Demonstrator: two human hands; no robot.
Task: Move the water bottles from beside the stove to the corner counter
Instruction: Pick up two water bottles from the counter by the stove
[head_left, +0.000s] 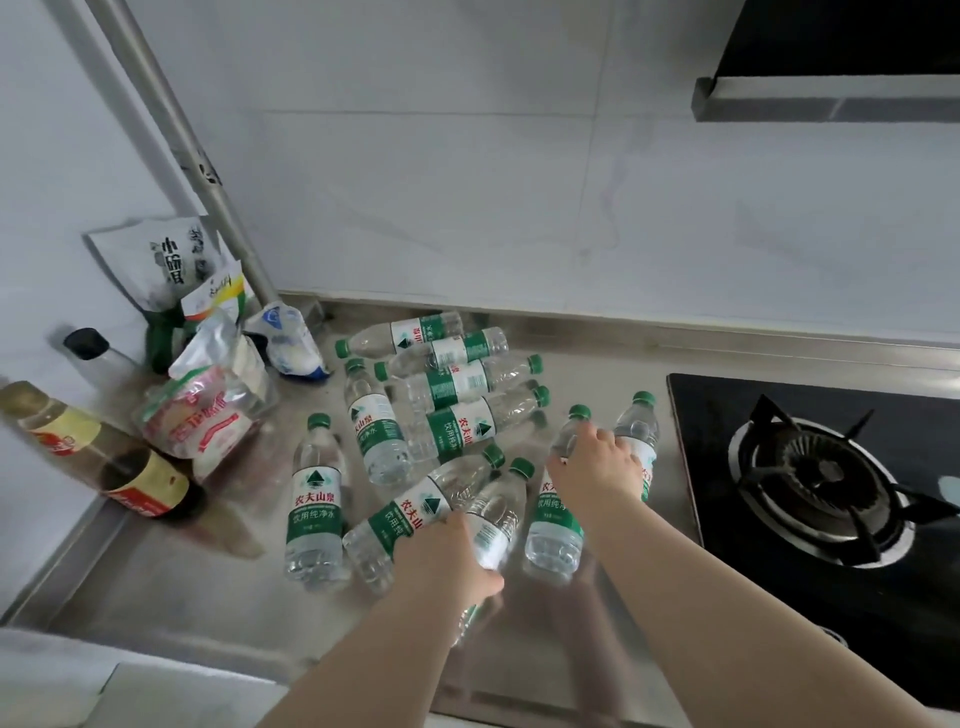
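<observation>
Several clear water bottles with green caps and green-and-white labels crowd the steel counter (519, 649). A pile of them (457, 384) lies flat near the back wall. Two stand upright to the left (314, 499) (375, 431), and one lies tilted (410, 514) by my left hand. My left hand (452, 556) is shut around the lower body of an upright bottle (496, 512). My right hand (597, 467) grips the shoulder of another upright bottle (553, 530), below its cap. One more bottle (636, 428) stands right next to the stove, touching my right fingers.
A black gas stove (810, 478) with its burner grate fills the right side, under a range hood (831, 93). In the left corner are food bags (202, 410), dark sauce bottles (119, 467) and a slanted grey pipe (208, 182). The white tiled wall runs behind.
</observation>
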